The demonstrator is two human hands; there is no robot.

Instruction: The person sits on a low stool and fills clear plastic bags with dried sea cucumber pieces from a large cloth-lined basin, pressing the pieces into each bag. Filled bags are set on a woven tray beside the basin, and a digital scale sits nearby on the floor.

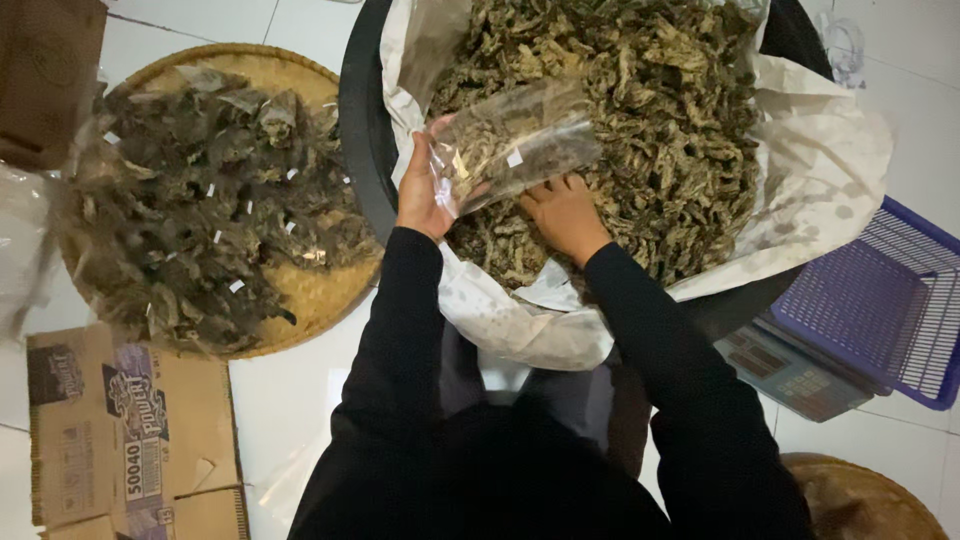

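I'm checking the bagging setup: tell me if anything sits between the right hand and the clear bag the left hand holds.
Nothing visible does. The left hand holds the clear plastic bag over the dried strips in the paper-lined basin. The right hand rests in the strips just below the bag's mouth, with only open space between.

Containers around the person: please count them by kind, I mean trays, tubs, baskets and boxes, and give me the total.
Round woven trays: 2, one heaped with filled bags, one at the bottom right edge
Black tub lined with paper: 1
Purple plastic basket: 1
Cardboard boxes: 2, one flattened at bottom left, one at top left
Total: 6
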